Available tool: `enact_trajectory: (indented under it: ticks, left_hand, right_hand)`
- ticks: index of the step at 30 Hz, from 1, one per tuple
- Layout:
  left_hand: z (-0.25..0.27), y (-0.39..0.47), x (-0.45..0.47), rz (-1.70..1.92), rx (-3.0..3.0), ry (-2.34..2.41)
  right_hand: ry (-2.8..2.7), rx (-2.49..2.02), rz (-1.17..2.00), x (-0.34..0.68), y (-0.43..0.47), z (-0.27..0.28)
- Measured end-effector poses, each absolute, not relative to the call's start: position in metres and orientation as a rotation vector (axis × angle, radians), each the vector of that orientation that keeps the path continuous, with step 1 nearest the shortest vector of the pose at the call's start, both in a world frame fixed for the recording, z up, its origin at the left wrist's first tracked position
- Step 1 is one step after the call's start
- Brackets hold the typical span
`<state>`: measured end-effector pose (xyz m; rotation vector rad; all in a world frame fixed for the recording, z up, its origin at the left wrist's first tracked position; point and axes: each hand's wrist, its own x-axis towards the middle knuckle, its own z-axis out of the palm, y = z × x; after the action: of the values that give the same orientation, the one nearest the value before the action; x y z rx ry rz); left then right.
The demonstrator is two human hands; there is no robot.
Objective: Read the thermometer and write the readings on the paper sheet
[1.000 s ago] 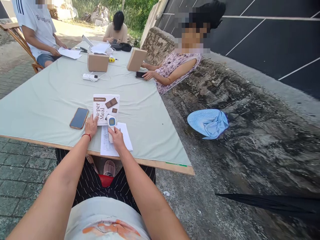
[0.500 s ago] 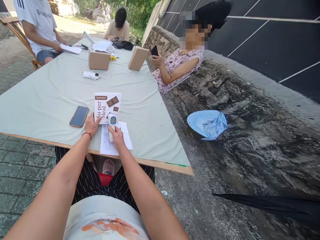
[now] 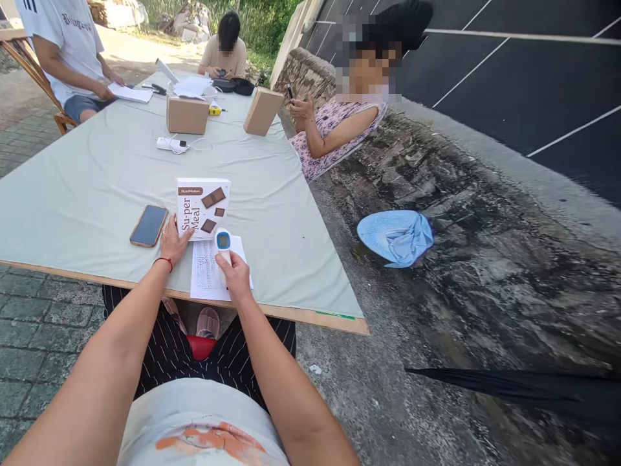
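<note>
A white box (image 3: 213,220) with brown chocolate pictures and the words "Su-per Meal" stands upright on the table. My left hand (image 3: 174,241) grips its lower left corner, thumb across the front and the other fingers along the side. In my right hand (image 3: 236,275) is a white infrared thermometer (image 3: 223,244), its blue-rimmed screen turned up toward me. The thermometer is just right of the box's lower edge, over printed sheets of paper (image 3: 202,281) lying at the table edge. A phone (image 3: 149,226) lies face up left of my left hand.
The cloth-covered table (image 3: 272,259) holds a cardboard box (image 3: 187,116) topped with papers, a second carton (image 3: 262,111), and a white device with a cable (image 3: 171,144). Three people sit around it. A blue hat (image 3: 395,238) lies at the right, beyond the table.
My right hand has moved the thermometer slightly right and down, away from the box front, uncovering more of its printed pictures. My left hand stays on the box. The view has shifted slightly.
</note>
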<state>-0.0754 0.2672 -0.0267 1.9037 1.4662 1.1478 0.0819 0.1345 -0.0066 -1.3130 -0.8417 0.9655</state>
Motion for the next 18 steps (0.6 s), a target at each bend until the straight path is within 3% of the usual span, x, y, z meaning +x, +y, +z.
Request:
enact_trajectory:
  ticks: [12,18]
  left_hand:
    - [-0.027,0.273,-0.077,1.185,1.931,1.455]
    - [-0.025,0.273,-0.076,1.138,1.928,1.427]
  right_hand:
    - [-0.797,-1.345,0.905,0.118,0.104,-0.007]
    - [-0.971,-1.883,0.509,0.156,0.118,-0.029]
